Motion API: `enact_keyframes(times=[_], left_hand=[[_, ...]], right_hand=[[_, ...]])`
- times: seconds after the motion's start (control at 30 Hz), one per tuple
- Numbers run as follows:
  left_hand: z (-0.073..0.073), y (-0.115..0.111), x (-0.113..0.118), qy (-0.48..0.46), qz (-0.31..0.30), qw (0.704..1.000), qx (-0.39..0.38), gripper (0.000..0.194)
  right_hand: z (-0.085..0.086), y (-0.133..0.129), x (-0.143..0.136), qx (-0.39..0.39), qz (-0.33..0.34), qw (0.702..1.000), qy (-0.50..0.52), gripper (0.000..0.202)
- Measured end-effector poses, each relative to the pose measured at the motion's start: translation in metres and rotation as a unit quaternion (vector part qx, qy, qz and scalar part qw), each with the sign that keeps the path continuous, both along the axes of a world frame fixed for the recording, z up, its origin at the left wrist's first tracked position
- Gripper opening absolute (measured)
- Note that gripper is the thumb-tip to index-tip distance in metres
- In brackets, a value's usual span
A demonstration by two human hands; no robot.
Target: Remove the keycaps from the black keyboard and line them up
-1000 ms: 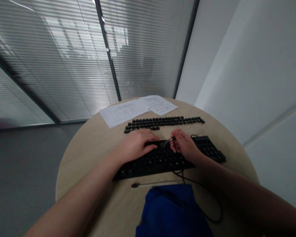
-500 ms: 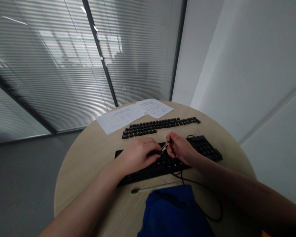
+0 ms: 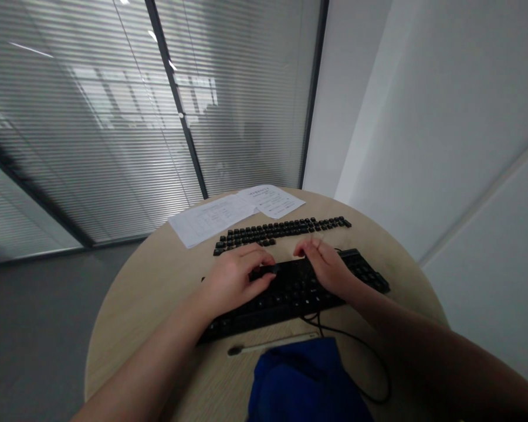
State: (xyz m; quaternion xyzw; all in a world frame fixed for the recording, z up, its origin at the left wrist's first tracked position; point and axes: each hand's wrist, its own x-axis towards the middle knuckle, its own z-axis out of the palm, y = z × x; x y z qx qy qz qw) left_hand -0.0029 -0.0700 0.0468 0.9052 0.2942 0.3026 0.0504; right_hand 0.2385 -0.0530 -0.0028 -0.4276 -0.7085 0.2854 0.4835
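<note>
A black keyboard (image 3: 264, 310) lies slanted on the round table, with part of its key area bare and dark. My left hand (image 3: 237, 275) rests over its upper left part, thumb and fingertips pinched on what looks like a small black keycap (image 3: 273, 269). Over the upper right part, my right hand (image 3: 323, 264) is closed with curled fingers. Thin wires of a keycap puller (image 3: 320, 241) show faintly at its fingers; the rest is hidden or blurred. Rows of loose black keycaps (image 3: 286, 227) lie behind the keyboard.
Printed paper sheets (image 3: 215, 218) lie at the back of the wooden table (image 3: 132, 305). In front of the keyboard are a thin brush (image 3: 268, 344), a blue cloth (image 3: 299, 381) and a looping black cable (image 3: 361, 336). A blind-covered glass partition (image 3: 246, 117) stands beyond.
My hands have drawn apart: the left moved left with the pinched keycap, the right away from it. The metal puller, clear between them before, is now barely visible. The view shifted slightly.
</note>
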Motion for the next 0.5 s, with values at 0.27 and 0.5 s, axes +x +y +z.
enact_keyframes(times=[0.27,0.5], left_hand=[[-0.007,0.0,0.004,0.021,0.002,0.999,0.036,0.011],[-0.012,0.002,0.005,0.038,-0.02,0.997,0.057,0.013]], right_hand=[[0.004,-0.01,-0.006,0.031,0.062,0.993,-0.094,0.023],[0.003,-0.011,-0.009,-0.092,0.113,0.988,-0.05,0.025]])
